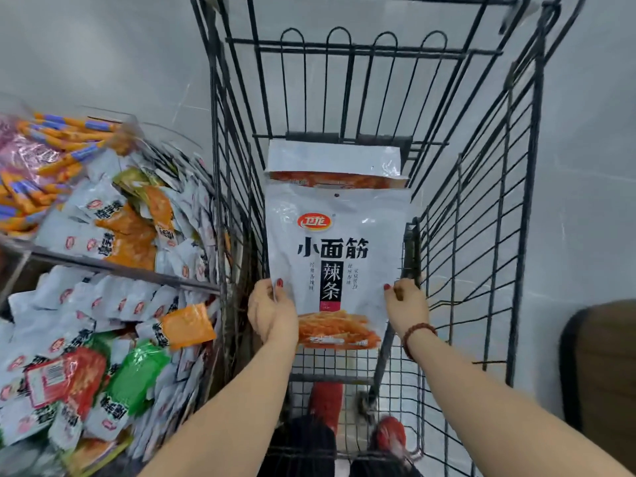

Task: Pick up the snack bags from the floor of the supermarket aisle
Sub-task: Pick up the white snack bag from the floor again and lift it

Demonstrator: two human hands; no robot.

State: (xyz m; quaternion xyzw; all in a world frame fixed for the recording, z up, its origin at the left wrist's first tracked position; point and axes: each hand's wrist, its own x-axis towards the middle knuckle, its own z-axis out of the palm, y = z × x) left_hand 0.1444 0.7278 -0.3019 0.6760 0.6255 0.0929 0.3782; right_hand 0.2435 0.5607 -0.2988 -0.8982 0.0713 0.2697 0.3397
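Two bare forearms reach in from the bottom of the head view, the right one wearing a beaded bracelet [417,333]. The left hand [272,309] pinches the lower left edge of a large white snack bag [335,242], thumb on the printed front and fingers behind. The right hand [407,306] pinches the lower right edge the same way, close to the wire side of the shopping cart [481,235]. The bag is inside the cart basket, off the floor [103,46], with its front facing the camera. Past its upper end shows the top of a second bag [334,160]; whether the two touch I cannot tell. The glossy film looks thin, soft and rather slippery, and the pack probably light, so it would sag if held by one corner. The side edges or the flat sealed top seam look like the surest places to hold it. To the left, a display rack [113,266] is heaped with small snack packets [103,235].
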